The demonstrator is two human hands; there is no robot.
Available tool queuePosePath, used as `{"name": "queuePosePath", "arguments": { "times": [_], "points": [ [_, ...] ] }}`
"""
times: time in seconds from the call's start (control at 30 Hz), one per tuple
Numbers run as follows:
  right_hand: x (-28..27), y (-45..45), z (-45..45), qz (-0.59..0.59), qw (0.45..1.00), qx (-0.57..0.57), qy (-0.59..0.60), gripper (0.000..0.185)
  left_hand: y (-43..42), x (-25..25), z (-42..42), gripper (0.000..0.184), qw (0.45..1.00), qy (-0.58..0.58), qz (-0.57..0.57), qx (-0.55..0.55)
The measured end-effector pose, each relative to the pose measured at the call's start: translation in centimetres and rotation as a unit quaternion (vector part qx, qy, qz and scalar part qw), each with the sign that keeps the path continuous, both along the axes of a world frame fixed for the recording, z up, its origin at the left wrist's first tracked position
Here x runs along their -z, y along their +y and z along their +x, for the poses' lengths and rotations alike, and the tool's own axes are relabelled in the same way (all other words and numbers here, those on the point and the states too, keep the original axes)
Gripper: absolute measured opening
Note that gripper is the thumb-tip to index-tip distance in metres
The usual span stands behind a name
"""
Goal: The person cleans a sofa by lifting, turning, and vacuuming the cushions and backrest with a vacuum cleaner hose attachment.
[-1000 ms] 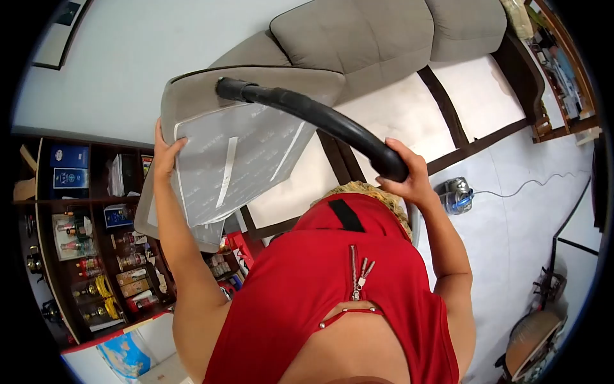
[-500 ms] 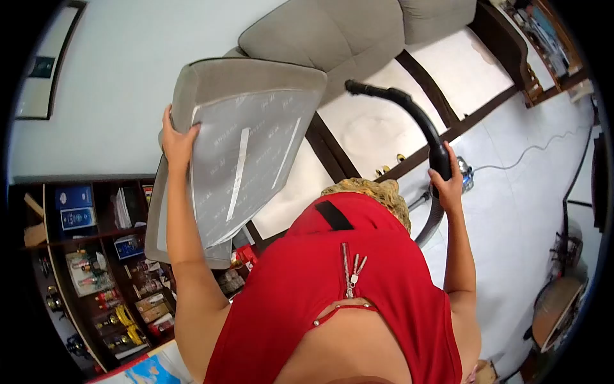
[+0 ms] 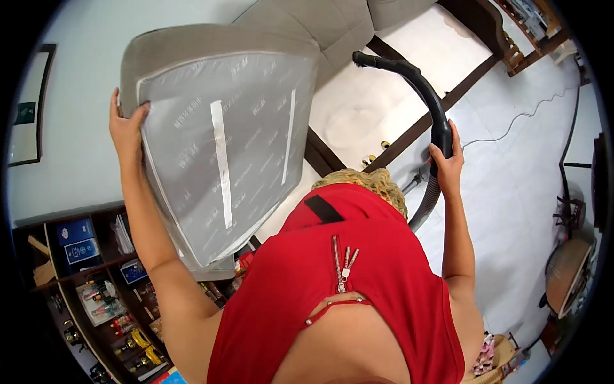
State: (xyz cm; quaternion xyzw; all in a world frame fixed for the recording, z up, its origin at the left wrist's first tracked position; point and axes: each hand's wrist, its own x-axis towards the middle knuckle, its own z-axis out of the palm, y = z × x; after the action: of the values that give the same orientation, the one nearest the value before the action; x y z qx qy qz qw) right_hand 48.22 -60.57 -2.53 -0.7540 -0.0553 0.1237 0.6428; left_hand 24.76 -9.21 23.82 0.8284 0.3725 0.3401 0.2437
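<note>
My left hand [image 3: 130,131] grips the edge of a grey sofa cushion [image 3: 192,153], thumb on the near face and fingers around the side. The cushion stands tilted up, its underside of printed grey fabric with two white strips facing me. In my right hand [image 3: 448,160] is the black curved handle of a vacuum cleaner hose [image 3: 437,118], fingers wrapped round it. The tube's open end points toward the sofa, apart from the cushion. Its ribbed hose runs down behind my red top.
Behind the cushion are the sofa backrest [image 3: 307,29] and a pale seat base [image 3: 358,115] with dark wooden rails. A dark shelf unit [image 3: 105,265] full of small items stands at left. A thin cord [image 3: 511,125] crosses the tiled floor at right.
The cushion has swung up and toward me with my left hand, showing more of its underside. The view has shifted slightly; my right hand keeps its hold on the vacuum handle.
</note>
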Motion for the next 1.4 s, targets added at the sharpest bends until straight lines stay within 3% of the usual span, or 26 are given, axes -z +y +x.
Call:
{"name": "queuePosePath", "arguments": {
  "times": [0.17, 0.27, 0.33, 0.4, 0.5, 0.6, 0.7, 0.8, 0.9, 1.0, 1.1, 1.2, 1.3, 1.4],
  "points": [
    [-2.4, 1.1, 1.4, 0.014, 0.999, 0.014, -0.037, 0.072, -1.0, -2.3, -0.4, 0.081, 0.995, -0.095, 0.011, -0.005],
    [-3.8, 1.5, 1.8, 0.032, 0.996, 0.022, -0.083, 0.072, -0.3, 0.3, -2.8, 0.085, 0.991, -0.12, 0.056, -0.003],
    [-5.6, 1.7, 1.5, 0.031, 0.995, 0.029, -0.092, 0.072, 1.3, 5.5, -5.8, 0.093, 0.992, -0.126, 0.019, 0.004],
    [-6.7, 1.7, 1.1, 0.057, 0.995, 0.02, -0.084, 0.076, 3.1, 12.1, -9.4, 0.101, 0.998, 0.005, 0.035, -0.043],
    [-8.5, 1.4, 0.5, 0.074, 0.99, -0.006, -0.12, 0.08, 4.3, 26.3, -12.9, 0.099, 0.996, 0.076, -0.032, -0.023],
    [-10.7, 1.5, 0.1, 0.119, 0.98, -0.075, -0.138, 0.085, 4.4, 30.7, -13.5, 0.09, 0.976, -0.155, -0.148, -0.036],
    [-13.2, 2.5, -0.5, 0.117, 0.97, -0.157, -0.142, 0.093, 5.5, 25.5, -14.4, 0.087, 0.971, -0.066, -0.227, -0.048],
    [-13.8, 4.5, -1.1, 0.125, 0.953, -0.233, -0.146, 0.098, 4.8, 26.7, -15.7, 0.09, 0.981, 0.017, -0.191, -0.026],
    [-14.8, 7.0, -2.2, 0.116, 0.944, -0.27, -0.147, 0.1, 4.6, 27.1, -15.6, 0.096, 0.977, -0.065, -0.2, -0.039],
    [-16.2, 9.4, -2.7, 0.08, 0.927, -0.325, -0.167, 0.097, 5.1, 28.0, -15.7, 0.104, 0.985, -0.038, -0.169, 0.004],
    [-17.8, 11.3, -3.6, 0.065, 0.915, -0.362, -0.165, 0.096, 3.7, 25.5, -13.8, 0.112, 0.98, -0.126, -0.155, 0.007],
    [-18.5, 12.7, -3.7, 0.012, 0.905, -0.359, -0.227, 0.093, 2.2, 21.7, -12.2, 0.112, 0.984, -0.035, -0.176, 0.0],
    [-20.6, 14.7, -5.0, -0.047, 0.898, -0.349, -0.264, 0.092, 2.5, 22.1, -11.8, 0.107, 0.976, -0.035, -0.212, 0.014],
    [-20.5, 14.2, -4.2, -0.023, 0.906, -0.371, -0.201, 0.092, 2.6, 23.0, -12.0, 0.101, 0.979, -0.068, -0.191, 0.031]
  ]
}}
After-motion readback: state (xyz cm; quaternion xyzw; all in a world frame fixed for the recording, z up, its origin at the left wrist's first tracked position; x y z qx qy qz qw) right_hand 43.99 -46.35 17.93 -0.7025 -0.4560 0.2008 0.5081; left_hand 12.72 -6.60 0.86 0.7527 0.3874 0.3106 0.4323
